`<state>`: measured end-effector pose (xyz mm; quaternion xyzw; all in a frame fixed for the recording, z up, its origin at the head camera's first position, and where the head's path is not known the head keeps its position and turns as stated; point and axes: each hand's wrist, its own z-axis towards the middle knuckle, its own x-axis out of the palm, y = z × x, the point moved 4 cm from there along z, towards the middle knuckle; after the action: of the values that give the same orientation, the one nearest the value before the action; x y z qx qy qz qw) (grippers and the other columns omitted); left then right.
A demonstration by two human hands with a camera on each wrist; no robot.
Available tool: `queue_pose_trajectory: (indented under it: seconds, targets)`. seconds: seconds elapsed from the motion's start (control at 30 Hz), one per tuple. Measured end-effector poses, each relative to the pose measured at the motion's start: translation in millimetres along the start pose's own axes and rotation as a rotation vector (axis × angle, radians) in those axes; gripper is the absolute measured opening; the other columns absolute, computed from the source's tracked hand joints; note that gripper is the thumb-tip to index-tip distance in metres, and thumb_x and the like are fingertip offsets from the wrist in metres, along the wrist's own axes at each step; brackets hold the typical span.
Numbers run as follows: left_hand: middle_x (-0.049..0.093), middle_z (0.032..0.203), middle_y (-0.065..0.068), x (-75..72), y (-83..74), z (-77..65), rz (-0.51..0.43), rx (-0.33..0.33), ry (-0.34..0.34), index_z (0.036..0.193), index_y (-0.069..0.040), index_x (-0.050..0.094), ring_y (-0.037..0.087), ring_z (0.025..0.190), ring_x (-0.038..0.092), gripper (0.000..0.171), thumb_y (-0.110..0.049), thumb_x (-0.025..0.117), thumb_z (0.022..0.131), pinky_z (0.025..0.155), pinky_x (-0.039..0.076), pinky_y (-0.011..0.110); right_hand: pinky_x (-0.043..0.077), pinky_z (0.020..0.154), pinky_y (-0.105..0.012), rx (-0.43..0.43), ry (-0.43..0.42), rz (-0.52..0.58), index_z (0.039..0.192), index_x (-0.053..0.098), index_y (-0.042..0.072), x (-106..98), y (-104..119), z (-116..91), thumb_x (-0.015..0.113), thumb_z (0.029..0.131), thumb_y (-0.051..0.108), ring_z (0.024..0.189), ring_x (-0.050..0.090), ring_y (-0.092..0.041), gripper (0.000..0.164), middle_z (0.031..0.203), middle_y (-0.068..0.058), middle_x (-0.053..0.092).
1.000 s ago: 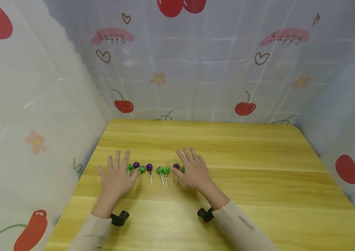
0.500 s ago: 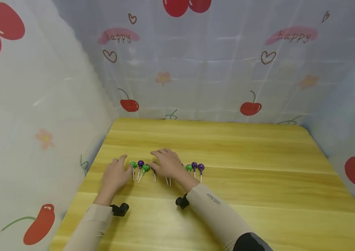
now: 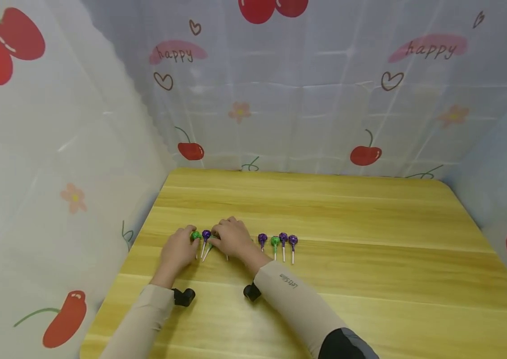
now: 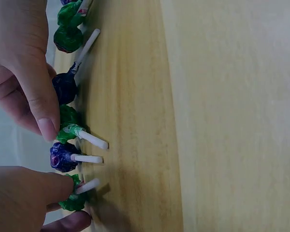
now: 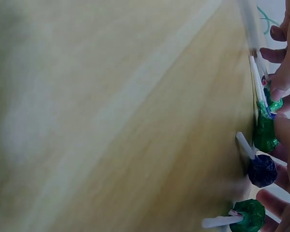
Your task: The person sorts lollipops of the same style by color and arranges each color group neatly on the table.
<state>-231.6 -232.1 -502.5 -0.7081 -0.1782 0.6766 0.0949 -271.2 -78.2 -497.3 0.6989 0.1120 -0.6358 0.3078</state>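
Observation:
A row of lollipops in green and purple wrappers lies on the table, white sticks toward the person. At the row's left end my left hand (image 3: pixel 179 250) pinches a green lollipop (image 4: pixel 77 193) by its head between thumb and finger. A purple lollipop (image 4: pixel 64 157) lies between the two hands. Just right of it, my right hand (image 3: pixel 235 239) holds its thumb and a curled finger at the head of another green lollipop (image 4: pixel 70 123). Behind the right hand, a purple lollipop (image 5: pixel 262 170) and a green lollipop (image 5: pixel 250 216) are mostly hidden in the head view.
Right of the hands, a purple lollipop (image 3: pixel 262 239), a green lollipop (image 3: pixel 275 241) and two more purple ones stay in the row. The wood-grain table (image 3: pixel 370 249) is enclosed by cherry-print curtains (image 3: pixel 298 109) at the back and sides.
Both hands were spread flat over the row. The right hand has moved left across the lollipops, and the left hand has closed its fingers at the leftmost green one. The head view has shifted slightly.

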Motion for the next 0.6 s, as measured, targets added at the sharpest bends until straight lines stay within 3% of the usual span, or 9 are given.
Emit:
queue_pose_trajectory:
  seconds: [0.13,0.27,0.6]
  targets:
    - [0.064,0.113,0.021,1.0,-0.1,2.1,-0.010,-0.010,-0.005,0.135,-0.007,0.057,0.022,0.068,0.055,0.040,-0.024,0.059,0.099,0.051,0.042,0.031,0.045,0.097,-0.040,-0.004,0.007,0.007,0.116,0.072,0.027,1.6,-0.5,0.9,0.060,0.095,0.050,0.117,0.054,-0.020,0.033,0.114,0.006,0.067]
    - [0.064,0.113,0.021,2.4,1.1,4.5,-0.006,-0.022,-0.007,0.133,-0.007,0.057,0.023,0.071,0.058,0.037,-0.024,0.057,0.100,0.051,0.043,0.031,0.045,0.099,-0.040,0.001,0.022,-0.006,0.120,0.070,0.026,3.4,-0.3,2.3,0.062,0.094,0.049,0.120,0.053,-0.020,0.036,0.117,0.006,0.067]
    - [0.062,0.112,0.019,-21.2,4.7,19.4,0.002,0.003,-0.064,0.132,-0.005,0.053,0.034,0.094,0.064,0.032,-0.020,0.051,0.104,0.070,0.053,0.045,0.046,0.099,-0.038,0.000,0.028,-0.044,0.123,0.070,0.025,6.5,3.3,3.6,0.061,0.095,0.049,0.120,0.053,-0.019,0.038,0.120,0.006,0.066]
